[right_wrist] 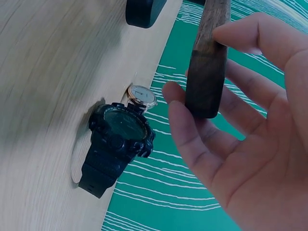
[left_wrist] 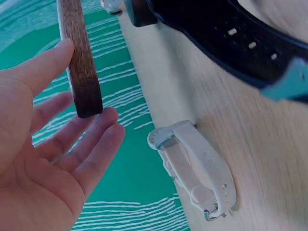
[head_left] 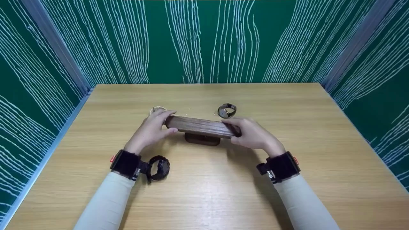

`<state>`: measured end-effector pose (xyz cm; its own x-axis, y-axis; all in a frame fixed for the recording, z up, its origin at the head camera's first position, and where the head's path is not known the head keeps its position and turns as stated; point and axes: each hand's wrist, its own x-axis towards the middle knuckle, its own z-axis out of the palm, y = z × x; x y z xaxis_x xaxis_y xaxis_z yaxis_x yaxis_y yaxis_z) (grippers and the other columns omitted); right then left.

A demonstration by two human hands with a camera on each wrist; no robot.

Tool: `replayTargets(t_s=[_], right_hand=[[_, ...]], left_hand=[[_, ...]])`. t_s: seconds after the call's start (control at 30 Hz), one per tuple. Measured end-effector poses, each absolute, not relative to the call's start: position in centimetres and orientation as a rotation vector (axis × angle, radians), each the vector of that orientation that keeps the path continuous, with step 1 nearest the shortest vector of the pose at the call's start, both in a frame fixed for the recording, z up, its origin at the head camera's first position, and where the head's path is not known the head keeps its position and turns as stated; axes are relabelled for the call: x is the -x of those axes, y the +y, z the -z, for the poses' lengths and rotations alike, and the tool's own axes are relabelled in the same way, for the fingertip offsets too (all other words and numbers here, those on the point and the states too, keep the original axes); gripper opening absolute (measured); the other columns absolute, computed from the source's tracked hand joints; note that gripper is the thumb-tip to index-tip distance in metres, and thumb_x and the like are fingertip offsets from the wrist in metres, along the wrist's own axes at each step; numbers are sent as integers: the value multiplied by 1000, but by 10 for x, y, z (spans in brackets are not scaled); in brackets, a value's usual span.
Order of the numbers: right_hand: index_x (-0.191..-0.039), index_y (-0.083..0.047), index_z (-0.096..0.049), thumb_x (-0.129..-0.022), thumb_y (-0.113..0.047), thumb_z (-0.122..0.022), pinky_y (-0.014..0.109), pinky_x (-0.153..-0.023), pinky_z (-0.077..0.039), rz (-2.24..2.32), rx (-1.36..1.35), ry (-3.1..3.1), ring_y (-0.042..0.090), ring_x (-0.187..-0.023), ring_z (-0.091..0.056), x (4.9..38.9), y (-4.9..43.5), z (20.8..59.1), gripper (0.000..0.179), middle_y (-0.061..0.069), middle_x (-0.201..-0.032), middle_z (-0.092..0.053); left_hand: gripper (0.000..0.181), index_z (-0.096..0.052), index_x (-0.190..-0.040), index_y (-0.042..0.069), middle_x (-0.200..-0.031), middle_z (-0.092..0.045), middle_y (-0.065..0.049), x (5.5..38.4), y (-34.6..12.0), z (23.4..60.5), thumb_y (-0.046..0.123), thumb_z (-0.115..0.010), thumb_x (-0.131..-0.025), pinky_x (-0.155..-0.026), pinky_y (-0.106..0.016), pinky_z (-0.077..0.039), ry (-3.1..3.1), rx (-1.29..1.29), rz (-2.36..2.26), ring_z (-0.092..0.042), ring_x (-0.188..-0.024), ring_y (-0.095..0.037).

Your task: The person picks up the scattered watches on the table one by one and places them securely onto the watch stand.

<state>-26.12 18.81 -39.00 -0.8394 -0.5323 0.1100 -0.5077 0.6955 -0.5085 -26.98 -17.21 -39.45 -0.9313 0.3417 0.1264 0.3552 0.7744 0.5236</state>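
A dark wooden T-bar watch stand (head_left: 204, 126) is at the middle of the table, its grained crossbar slightly tilted above a rounded base (head_left: 202, 139). My left hand (head_left: 152, 127) holds the bar's left end, thumb on the near side and fingers behind it. At the other end my right hand (head_left: 254, 132) grips the bar between thumb and fingers. In the right wrist view the bar end (right_wrist: 207, 82) lies between the thumb and the fingers. The left wrist view shows the left thumb against the bar (left_wrist: 79, 67), fingers spread around its end.
A black watch (head_left: 163, 168) stands beside the left wrist. Behind the left hand is a white watch (left_wrist: 211, 163), mostly hidden in the head view. Beyond the bar lies a dark-strapped watch (head_left: 231, 107). A black digital watch (right_wrist: 118, 130) appears in the right wrist view. Green walls enclose the table (head_left: 204, 191).
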Motion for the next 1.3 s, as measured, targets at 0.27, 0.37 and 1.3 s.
replayTargets(t_s=[0.27,0.37,1.3], right_hand=[[-155,-10,-55,-83,-1,-75,47,-98,-52,832,855,2838,28,-113,-62,259,193,390,75,16,-143,-64],[-154,-9,-55,-83,0,-75,48,-100,-51,830,848,2832,28,-115,-61,258,195,390,75,16,-145,-63],[-143,-11,-67,-79,6,-80,50,-103,-51,797,905,2749,27,-115,-62,247,205,382,67,8,-128,-69]], left_hand=[[73,-50,-158,15,-158,-48,-19,259,-167,393,31,-83,-94,-120,-57,-38,-2959,568,852,-49,-144,-39],[70,-53,-155,15,-154,-51,-17,256,-166,393,30,-83,-94,-119,-55,-41,-2966,571,845,-54,-139,-37],[45,-72,-117,7,-107,-64,-6,228,-159,369,26,-94,-83,-84,-40,-55,-2990,721,675,-60,-92,-22]])
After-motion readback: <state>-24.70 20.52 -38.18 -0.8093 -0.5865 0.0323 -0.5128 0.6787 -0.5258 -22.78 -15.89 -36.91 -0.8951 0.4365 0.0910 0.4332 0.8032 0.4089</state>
